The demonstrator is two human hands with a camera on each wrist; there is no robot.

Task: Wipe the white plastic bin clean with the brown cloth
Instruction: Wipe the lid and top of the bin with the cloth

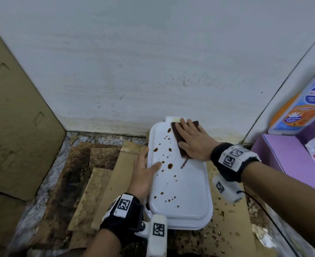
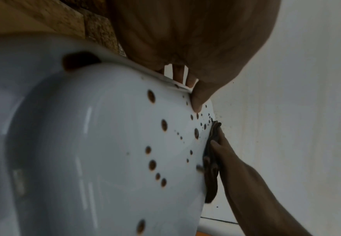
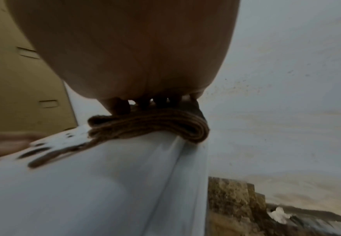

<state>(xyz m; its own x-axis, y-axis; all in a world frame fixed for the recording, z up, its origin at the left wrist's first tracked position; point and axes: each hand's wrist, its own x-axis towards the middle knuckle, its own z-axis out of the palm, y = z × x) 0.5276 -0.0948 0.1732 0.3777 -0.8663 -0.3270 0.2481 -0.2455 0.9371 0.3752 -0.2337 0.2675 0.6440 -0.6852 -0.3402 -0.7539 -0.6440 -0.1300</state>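
Observation:
The white plastic bin (image 1: 180, 191) lies bottom-up on cardboard, its flat base (image 2: 104, 143) spotted with several brown drops. My right hand (image 1: 191, 140) presses flat, fingers straight, on the folded brown cloth (image 1: 184, 155) at the base's far right part. The cloth (image 3: 149, 127) overhangs the bin's right edge (image 3: 185, 159), and a brown smear (image 1: 184, 163) trails from its near end. My left hand (image 1: 143, 173) grips the bin's left rim, thumb on top and fingers (image 2: 178, 75) down over the side. The cloth (image 2: 212, 175) shows edge-on under the right hand (image 2: 226, 151).
Stained cardboard sheets (image 1: 101, 182) cover the floor around the bin, with brown drops (image 1: 217, 234) at the near right. A cardboard panel (image 1: 13, 117) stands on the left, a white wall (image 1: 153, 62) behind. A purple box (image 1: 282, 154) and packets (image 1: 301, 108) crowd the right.

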